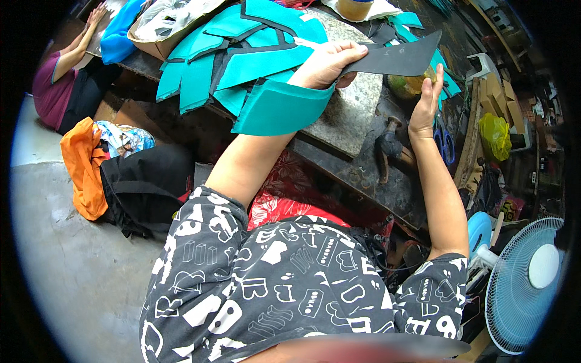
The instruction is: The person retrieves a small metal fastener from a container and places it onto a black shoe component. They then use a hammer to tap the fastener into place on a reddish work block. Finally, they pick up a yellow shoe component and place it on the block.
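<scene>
My left hand pinches a dark grey strip between thumb and fingers; its wide end points right, toward my right hand. A curved teal piece hangs by the left wrist. I cannot tell whether it joins the dark strip. My right hand is raised with fingers stretched out, just past the strip's far end, and holds nothing. Beyond my left hand, teal pieces with black undersides lie overlapping in a heap, partly on a speckled stone slab.
A hammer and blue-handled scissors lie on the dark table near my right forearm. A tub stands at the back. At right are a yellow plastic bag and a blue fan. Another person sits far left.
</scene>
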The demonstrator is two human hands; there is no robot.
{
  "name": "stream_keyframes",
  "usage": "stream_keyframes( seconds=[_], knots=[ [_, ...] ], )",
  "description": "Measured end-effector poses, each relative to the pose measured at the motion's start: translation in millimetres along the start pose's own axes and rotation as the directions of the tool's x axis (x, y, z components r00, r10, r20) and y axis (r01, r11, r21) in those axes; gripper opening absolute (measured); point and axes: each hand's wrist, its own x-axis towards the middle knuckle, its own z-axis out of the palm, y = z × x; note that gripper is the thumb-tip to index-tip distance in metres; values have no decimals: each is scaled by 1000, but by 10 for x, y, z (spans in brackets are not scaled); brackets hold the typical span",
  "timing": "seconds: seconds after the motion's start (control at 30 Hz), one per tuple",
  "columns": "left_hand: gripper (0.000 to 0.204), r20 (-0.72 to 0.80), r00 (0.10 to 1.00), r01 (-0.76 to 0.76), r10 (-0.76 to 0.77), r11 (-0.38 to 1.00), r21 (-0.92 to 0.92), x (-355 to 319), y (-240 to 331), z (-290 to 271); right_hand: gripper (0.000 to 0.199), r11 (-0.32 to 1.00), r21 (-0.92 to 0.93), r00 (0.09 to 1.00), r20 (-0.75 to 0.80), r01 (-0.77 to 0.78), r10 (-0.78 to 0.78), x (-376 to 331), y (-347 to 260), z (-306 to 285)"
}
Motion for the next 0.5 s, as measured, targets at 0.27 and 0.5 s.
stream_keyframes(
  seconds=[0.27, 0.5],
  knots=[
    [20, -191, 939, -208, 287, 913, 350, 71, -104, 5, 73, 994, 104, 1000, 27, -13, 11, 3, 218, 2],
    [14, -264, 773, -216, 577, 631, 745, 49, -161, 87, 108, 994, -109, 1000, -24, -19, 16, 9, 338, 17]
  ],
)
